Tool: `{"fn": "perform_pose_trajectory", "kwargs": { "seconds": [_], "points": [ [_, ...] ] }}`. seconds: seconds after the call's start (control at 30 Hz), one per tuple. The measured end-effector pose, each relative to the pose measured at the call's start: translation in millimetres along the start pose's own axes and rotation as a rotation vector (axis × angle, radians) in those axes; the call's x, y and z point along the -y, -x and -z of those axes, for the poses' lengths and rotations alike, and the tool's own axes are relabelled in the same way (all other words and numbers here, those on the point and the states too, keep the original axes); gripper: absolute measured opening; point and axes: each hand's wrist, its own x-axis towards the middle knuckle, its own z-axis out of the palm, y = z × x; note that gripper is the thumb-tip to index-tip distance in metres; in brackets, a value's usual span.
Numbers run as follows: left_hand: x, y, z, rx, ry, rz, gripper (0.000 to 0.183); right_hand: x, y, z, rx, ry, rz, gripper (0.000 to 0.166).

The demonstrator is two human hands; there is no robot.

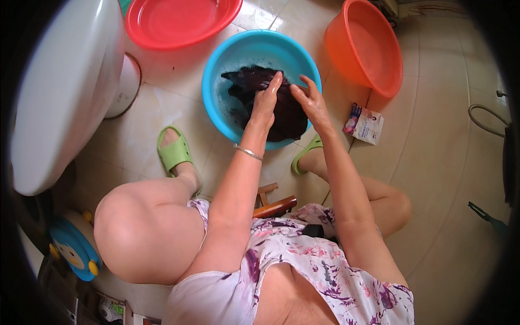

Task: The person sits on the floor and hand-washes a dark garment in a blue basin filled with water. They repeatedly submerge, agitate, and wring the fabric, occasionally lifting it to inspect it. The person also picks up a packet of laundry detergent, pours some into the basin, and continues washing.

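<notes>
A round blue plastic basin (209, 85) stands on the tiled floor, with sudsy water and a wet dark garment or cloth (284, 118) in it. Over the middle of the cloth is my left hand (267, 99), its fingers stretched forward and close together; whether it pinches any fabric cannot be told. My right hand (312, 99) is at the right side of the basin, fingers bent and apart, near the cloth's upper right edge. The cloth spreads up to the basin's near rim.
A red basin (178, 38) lies beyond on the left, an orange basin (357, 53) on the right. A printed packet (365, 124) is on the floor. A white pedestal fixture (69, 93) stands at left. Part of a wooden stool (276, 206) shows beneath me.
</notes>
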Motion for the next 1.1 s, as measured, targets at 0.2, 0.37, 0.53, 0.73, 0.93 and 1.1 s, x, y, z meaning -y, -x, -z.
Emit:
{"fn": "perform_pose_trajectory", "kwargs": {
  "seconds": [0.2, 0.37, 0.53, 0.73, 0.93, 1.1],
  "points": [
    [2, -5, 14, 0.340, 0.330, 0.139, 0.059, -10, -36, -9, 0.308, 0.172, -0.036, 0.084],
    [14, -12, 48, -0.048, -0.319, 0.099, 0.067, -52, -52, -36, -0.007, 0.790, 0.034, 0.072],
    [24, -29, 74, -0.551, -0.026, 0.055, 0.076, -93, -48, -85, -0.077, 1.168, 0.213, 0.051],
    [15, -37, 88, -0.502, 0.108, 0.038, 0.081, -88, -70, -80, 0.027, 1.068, 0.262, 0.040],
    [12, -48, 84, -0.074, 0.383, 0.099, 0.070, -29, -49, -51, 0.098, 0.472, 0.216, 0.064],
    [0, -32, 60, 0.149, 0.470, 0.106, 0.085, 27, 57, -32, 0.204, 0.497, 0.432, 0.066]
  ]
}}
